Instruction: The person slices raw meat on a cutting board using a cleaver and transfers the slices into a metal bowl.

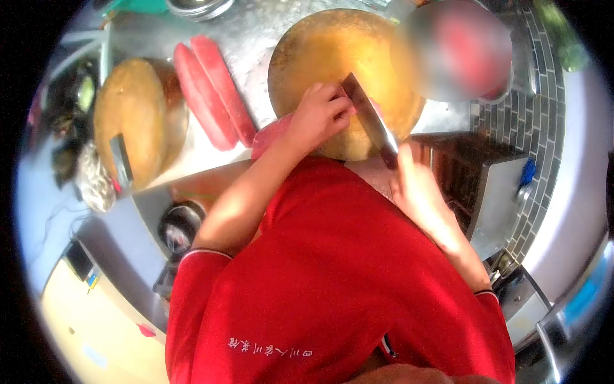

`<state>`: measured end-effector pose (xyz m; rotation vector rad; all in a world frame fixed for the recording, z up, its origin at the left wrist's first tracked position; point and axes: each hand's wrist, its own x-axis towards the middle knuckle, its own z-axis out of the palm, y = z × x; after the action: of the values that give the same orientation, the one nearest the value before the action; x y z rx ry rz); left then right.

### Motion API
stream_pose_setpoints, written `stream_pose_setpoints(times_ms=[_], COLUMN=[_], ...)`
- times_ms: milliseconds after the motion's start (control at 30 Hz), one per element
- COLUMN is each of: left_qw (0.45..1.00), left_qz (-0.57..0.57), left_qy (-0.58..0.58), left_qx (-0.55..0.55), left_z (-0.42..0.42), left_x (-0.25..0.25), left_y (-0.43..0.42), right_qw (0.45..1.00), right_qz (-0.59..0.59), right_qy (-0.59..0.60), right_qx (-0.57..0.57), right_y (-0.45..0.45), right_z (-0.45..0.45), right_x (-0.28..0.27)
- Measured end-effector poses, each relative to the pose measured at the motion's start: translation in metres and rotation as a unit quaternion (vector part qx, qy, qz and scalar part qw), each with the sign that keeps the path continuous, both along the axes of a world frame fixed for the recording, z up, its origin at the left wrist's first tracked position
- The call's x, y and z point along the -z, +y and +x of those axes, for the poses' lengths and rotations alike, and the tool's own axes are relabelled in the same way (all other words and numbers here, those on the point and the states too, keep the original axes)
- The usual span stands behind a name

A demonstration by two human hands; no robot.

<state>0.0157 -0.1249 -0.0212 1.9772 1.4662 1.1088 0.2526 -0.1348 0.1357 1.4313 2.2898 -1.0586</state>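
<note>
On the round wooden chopping board (332, 48) my right hand (412, 182) is wrapped round the handle of a cleaver (371, 118), whose blade points up and to the left. Close to the blade's left side, my left hand (320, 115) has its fingers curled on a piece of red meat that is mostly hidden. A larger piece of red meat (272, 133) shows beneath my left forearm at the board's edge. Two long strips of red meat (214, 93) lie side by side on the metal counter (252, 38), left of the board.
A metal bowl (505, 48) with blurred red contents stands right of the board. Another round wooden block (131, 118) at the left carries a second blade (120, 160). A dark pan (181, 227) sits below the counter. A metal dish (199, 8) stands at the back.
</note>
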Motion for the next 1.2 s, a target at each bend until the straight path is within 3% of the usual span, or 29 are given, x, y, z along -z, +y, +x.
stream_pose_setpoints(times_ms=[167, 300, 567, 633, 867, 967, 1067, 1200], left_qw=[0.999, 1.0, 0.996, 0.996, 0.996, 0.996, 0.997, 0.997], left_qz=[-0.034, -0.005, 0.012, 0.018, -0.008, -0.008, -0.015, -0.031], left_qy=[0.013, 0.016, 0.082, 0.066, 0.082, 0.076, 0.072, 0.069], left_qx=[-0.008, 0.001, -0.023, -0.05, -0.031, -0.038, -0.04, -0.035], left_z=[-0.002, -0.003, -0.002, 0.002, 0.001, 0.001, 0.0, -0.002], left_x=[-0.007, -0.011, -0.017, -0.018, -0.019, -0.015, -0.009, -0.011], left_y=[0.0, 0.001, -0.014, -0.018, -0.015, -0.015, -0.012, -0.01], right_qw=[0.994, 0.994, 0.997, 0.999, 0.997, 1.0, 1.0, 0.996], right_qz=[0.063, 0.086, -0.004, -0.03, 0.076, 0.012, 0.004, 0.043], right_qy=[0.087, 0.071, 0.048, -0.006, 0.022, 0.009, -0.011, 0.084], right_qx=[0.033, 0.003, 0.065, 0.019, -0.02, -0.003, -0.001, 0.007], right_y=[0.025, 0.055, 0.012, 0.01, -0.006, -0.013, -0.013, 0.024], right_z=[-0.037, -0.064, -0.01, 0.011, -0.002, 0.006, 0.008, -0.034], right_x=[0.045, 0.083, 0.05, 0.038, 0.013, -0.002, 0.003, 0.059])
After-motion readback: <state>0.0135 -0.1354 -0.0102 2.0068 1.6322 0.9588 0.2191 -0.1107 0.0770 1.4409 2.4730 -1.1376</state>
